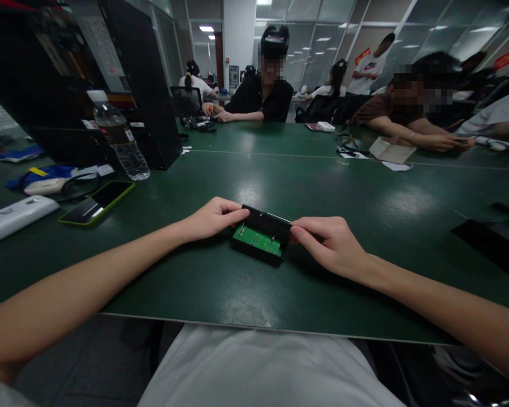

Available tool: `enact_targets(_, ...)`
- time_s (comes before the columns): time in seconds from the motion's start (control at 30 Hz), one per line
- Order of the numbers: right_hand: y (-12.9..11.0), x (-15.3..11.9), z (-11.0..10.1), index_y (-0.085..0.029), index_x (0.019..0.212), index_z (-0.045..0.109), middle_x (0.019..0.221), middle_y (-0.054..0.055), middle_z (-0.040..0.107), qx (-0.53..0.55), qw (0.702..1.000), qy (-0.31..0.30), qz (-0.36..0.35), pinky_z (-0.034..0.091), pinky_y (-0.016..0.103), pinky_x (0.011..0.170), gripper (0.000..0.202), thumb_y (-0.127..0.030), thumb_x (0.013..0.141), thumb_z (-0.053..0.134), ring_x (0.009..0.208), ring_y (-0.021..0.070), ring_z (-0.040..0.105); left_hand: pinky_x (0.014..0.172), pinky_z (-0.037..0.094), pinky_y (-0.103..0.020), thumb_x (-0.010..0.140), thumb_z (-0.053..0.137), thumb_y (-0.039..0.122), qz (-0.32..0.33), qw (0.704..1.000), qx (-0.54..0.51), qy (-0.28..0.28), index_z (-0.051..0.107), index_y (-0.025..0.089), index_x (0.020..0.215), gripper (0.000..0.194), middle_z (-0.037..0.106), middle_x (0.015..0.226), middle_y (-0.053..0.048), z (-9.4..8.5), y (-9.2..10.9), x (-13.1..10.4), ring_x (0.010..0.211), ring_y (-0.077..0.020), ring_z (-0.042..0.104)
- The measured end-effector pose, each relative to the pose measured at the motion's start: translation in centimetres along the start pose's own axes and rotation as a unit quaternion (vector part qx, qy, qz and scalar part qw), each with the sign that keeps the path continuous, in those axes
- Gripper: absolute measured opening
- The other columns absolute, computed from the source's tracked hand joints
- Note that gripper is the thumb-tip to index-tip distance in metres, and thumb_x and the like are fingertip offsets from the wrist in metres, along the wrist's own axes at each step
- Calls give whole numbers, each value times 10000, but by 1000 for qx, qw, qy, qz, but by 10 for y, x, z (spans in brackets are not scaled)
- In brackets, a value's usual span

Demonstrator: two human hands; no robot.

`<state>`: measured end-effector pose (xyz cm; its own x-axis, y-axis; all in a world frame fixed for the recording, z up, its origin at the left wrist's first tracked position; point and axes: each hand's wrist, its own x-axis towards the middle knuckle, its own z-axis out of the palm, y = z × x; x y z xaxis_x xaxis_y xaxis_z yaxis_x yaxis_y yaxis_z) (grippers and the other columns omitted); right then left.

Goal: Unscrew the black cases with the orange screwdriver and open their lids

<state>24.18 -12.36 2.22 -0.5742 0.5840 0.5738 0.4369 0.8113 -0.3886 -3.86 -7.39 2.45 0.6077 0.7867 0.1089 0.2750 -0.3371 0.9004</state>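
Observation:
A small black plastic case [257, 257] rests on the green table in front of me, and a green circuit board [259, 239] shows inside it. Tilted up along the case's far side is a black cover [265, 220], with a thin bright line on its top edge. My left hand [218, 217] pinches the cover's left end between thumb and fingers. At the other end, my right hand [328, 240] grips the cover's right corner with thumb and forefinger. Whether the cover is joined to the case cannot be made out.
Left on the table [173, 305] lie a phone [97, 203] in a green case, a white device [19, 217] and a water bottle [121, 135] beside a black cabinet [148, 85]. A dark flat piece [492, 243] lies right. Across sit co-workers, near an open small box [390, 151].

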Motion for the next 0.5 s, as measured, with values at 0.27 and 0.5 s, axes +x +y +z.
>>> enact_targets(0.27, -8, 5, 10, -142, 1254, 603, 1167, 151, 704, -74, 992, -106, -1, 578, 383, 836, 586, -556, 855, 713, 1006, 257, 690, 536, 490, -174, 840, 777, 410, -87, 926, -339, 139, 680, 135, 879, 294, 711, 760, -40, 14, -8, 10, 612, -124, 676)
enact_targets(0.5, -34, 20, 12, -115, 1321, 594, 1147, 152, 715, -82, 985, -153, 2, 589, 427, 873, 489, -308, 884, 700, 1008, 276, 683, 439, 528, -172, 1026, 504, 192, -125, 829, -486, 246, 620, 132, 902, 180, 691, 739, -29, 5, -2, 14, 428, -77, 593)
